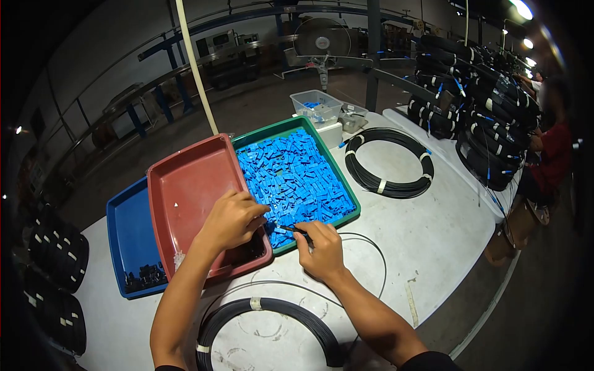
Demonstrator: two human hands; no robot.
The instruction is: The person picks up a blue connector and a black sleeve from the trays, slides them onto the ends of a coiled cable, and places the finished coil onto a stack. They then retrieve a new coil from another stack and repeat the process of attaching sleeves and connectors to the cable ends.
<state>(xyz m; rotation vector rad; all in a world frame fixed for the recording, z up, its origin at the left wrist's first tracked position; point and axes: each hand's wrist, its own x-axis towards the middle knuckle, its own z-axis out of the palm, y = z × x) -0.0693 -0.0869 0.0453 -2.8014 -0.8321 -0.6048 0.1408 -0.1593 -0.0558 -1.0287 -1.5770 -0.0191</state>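
My right hand [322, 250] pinches the end of a thin black cable [291, 229] between thumb and fingers, its dark tip pointing left. My left hand [232, 217] is closed over the inner rims of the trays, fingertips close to the cable's tip; what they grip, if anything, I cannot make out. Beneath both hands, small blue plastic connector parts [297, 173] fill a green tray [352, 201]. From my right hand the cable loops down to a tied black cable coil [272, 304] on the table in front of me.
A red tray [192, 173] overlaps a blue tray [133, 216] holding small black parts [145, 278]. Another cable coil [380, 187] lies right, near clear plastic bins [317, 108]. Coils [439, 80] are stacked far right, with a person in a red shirt [554, 148] beside them.
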